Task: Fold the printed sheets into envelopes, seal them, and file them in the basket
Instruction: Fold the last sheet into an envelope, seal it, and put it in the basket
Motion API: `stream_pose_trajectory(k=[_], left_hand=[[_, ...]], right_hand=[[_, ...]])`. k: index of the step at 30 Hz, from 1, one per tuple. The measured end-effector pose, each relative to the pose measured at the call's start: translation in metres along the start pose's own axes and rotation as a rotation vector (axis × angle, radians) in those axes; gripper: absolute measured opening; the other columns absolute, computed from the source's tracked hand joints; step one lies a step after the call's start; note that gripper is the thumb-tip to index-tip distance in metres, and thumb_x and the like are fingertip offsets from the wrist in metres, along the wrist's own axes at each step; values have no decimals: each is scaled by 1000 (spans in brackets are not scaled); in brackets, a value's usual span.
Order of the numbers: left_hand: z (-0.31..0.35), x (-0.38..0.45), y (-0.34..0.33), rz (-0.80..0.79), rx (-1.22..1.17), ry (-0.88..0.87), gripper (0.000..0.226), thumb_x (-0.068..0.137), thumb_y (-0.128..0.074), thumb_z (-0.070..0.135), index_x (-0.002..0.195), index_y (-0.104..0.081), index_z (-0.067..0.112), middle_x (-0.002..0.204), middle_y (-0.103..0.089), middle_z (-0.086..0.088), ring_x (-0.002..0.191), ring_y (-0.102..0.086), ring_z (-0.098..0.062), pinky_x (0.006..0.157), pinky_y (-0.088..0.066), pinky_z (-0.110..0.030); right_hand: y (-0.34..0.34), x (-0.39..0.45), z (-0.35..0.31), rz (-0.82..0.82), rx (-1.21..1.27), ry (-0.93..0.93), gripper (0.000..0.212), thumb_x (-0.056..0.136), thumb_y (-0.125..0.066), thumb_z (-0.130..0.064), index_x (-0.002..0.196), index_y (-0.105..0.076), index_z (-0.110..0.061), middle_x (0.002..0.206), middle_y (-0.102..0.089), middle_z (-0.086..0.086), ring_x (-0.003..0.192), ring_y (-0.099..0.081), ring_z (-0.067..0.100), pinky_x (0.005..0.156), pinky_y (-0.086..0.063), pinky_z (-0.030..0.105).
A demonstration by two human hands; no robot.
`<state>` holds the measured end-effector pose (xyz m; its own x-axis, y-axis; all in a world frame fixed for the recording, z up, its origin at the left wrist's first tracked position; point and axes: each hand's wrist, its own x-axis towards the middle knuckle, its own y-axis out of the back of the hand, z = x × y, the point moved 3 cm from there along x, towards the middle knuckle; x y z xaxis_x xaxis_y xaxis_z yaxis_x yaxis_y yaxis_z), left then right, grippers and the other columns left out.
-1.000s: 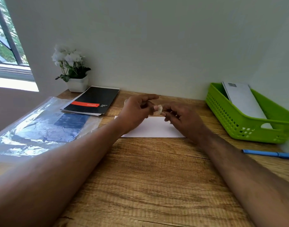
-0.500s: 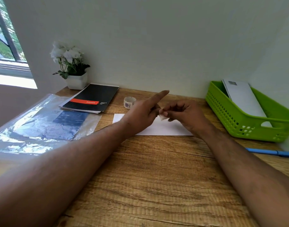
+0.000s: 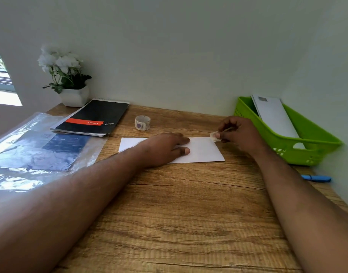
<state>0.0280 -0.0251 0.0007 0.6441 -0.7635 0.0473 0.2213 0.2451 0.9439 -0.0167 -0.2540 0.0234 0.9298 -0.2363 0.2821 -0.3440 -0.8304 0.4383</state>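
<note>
While the wood-grain tabletop [image 3: 179, 213] fills the lower frame with both forearms reaching across it, the work sits at mid-frame: the left hand [image 3: 165, 148] lies flat, fingers straight, pressing down the white folded paper envelope [image 3: 202, 150]. Just right of centre, the right hand [image 3: 238, 134] pinches a small pale sticker [image 3: 214, 136] at the envelope's far right corner. To seal well, I judge the left hand should keep the paper from sliding while the sticker is lowered across the flap's edge, then rubbed down firmly; whether the flap lies fully shut I cannot tell. Farther back at centre stands the small roll of stickers [image 3: 142, 123]. At the right edge, the lime-green plastic basket [image 3: 315, 150] already holds one white filed envelope [image 3: 273, 117].
</note>
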Motion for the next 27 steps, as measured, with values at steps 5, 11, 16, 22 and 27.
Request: stream_pose_trajectory(k=[5, 11, 16, 22, 27], left_hand=[[1, 0, 0, -58, 74, -16, 54, 103, -32, 47, 153, -25, 29, 162, -19, 3, 149, -14, -17, 118, -14, -38], [0, 4, -4, -108, 142, -59, 50, 104, -26, 44, 153, -15, 41, 162, -15, 9, 150, -4, -17, 121, -3, -47], [-1, 5, -4, -124, 144, -56, 49, 104, -25, 44, 153, -15, 41, 162, -13, 10, 150, -5, -15, 121, -1, -44], [3, 4, -4, -112, 189, -86, 49, 105, -23, 41, 153, -16, 38, 162, -13, 8, 150, -1, -14, 121, 2, -38], [9, 5, -5, -91, 230, -127, 50, 106, -25, 34, 155, -17, 28, 164, -9, 2, 150, 1, -13, 121, 0, -33]], right_hand=[[-6, 2, 4, -2, -44, -29, 32, 67, -81, 4, 83, -59, -13, 80, -61, 25, 70, -62, 21, 68, -56, 38], [-12, 0, 0, 20, -6, -72, 37, 67, -81, 2, 85, -54, -15, 88, -67, 31, 72, -67, 22, 68, -52, 32], [-15, 0, 0, 36, 19, -113, 39, 66, -82, 2, 85, -53, -15, 90, -67, 32, 73, -68, 28, 60, -51, 29], [-19, 0, 3, 37, -9, -112, 40, 64, -83, 3, 84, -54, -15, 82, -70, 22, 75, -69, 23, 71, -56, 35], [-21, 0, 4, 52, -54, -97, 41, 64, -83, 2, 83, -52, -17, 73, -69, 10, 69, -66, 16, 68, -52, 29]])
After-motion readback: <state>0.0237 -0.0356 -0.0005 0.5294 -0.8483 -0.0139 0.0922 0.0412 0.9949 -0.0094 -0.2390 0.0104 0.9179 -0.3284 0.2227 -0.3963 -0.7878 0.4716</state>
